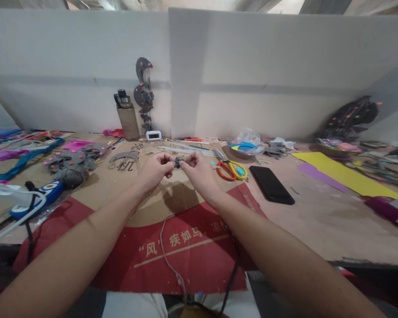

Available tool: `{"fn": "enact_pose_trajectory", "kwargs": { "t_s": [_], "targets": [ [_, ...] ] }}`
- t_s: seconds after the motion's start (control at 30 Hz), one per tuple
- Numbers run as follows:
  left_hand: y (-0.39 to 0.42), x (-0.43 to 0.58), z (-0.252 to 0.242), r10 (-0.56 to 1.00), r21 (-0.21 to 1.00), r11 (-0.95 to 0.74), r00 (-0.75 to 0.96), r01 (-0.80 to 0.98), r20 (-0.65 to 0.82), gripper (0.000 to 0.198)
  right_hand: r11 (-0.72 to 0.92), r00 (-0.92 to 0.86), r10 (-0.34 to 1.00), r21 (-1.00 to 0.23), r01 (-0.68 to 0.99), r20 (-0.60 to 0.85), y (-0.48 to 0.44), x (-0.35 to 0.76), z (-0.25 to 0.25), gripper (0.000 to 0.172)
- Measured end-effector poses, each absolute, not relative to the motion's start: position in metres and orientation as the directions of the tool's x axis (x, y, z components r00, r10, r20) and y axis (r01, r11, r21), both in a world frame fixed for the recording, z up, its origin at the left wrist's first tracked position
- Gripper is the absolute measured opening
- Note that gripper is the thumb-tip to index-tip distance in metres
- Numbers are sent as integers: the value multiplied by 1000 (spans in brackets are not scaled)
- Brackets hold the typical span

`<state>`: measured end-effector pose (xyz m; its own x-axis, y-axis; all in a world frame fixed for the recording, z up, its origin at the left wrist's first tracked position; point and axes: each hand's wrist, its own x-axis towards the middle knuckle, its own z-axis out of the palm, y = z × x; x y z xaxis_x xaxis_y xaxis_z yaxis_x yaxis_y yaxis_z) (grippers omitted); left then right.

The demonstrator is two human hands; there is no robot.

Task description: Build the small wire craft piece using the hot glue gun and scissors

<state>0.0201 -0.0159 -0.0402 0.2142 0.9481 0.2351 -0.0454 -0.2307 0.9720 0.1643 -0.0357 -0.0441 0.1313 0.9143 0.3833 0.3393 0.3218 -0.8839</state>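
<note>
My left hand (155, 168) and my right hand (199, 170) meet above the middle of the cardboard sheet (126, 207). Both pinch one small dark grey craft piece (178, 162) between fingertips and thumbs. The fingers of each hand are curled closed around it. Most of the piece is hidden by my fingers. Grey cut-out shapes (123, 160) lie on the cardboard just left of my left hand. Scissors (230, 169) with orange and yellow handles lie just right of my right hand.
A black phone (272, 184) lies right of the scissors. A water bottle (127, 115) and a grey hanging ornament (143, 93) stand at the white back wall. A glue gun (36, 201), yellow foam sheet (345, 175), a bowl (245, 148) and craft scraps surround the workspace.
</note>
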Motion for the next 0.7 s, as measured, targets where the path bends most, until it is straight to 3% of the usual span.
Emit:
{"fn": "enact_pose_trajectory", "kwargs": {
  "t_s": [0.13,0.3,0.43,0.7],
  "targets": [
    [-16,21,-40,943,969,-240,225,-53,246,15,270,72,955,-944,189,287,-32,164,-46,17],
    [-19,24,-36,950,985,-119,273,-128,151,20,292,68,954,-956,30,293,-27,165,-48,11],
    [-21,23,-34,953,988,-68,285,-136,104,26,293,56,953,-953,72,297,-26,166,-51,12],
    [-18,21,-37,958,992,-108,260,-64,121,18,309,46,947,-939,154,319,-30,164,-51,13]
  ]
}}
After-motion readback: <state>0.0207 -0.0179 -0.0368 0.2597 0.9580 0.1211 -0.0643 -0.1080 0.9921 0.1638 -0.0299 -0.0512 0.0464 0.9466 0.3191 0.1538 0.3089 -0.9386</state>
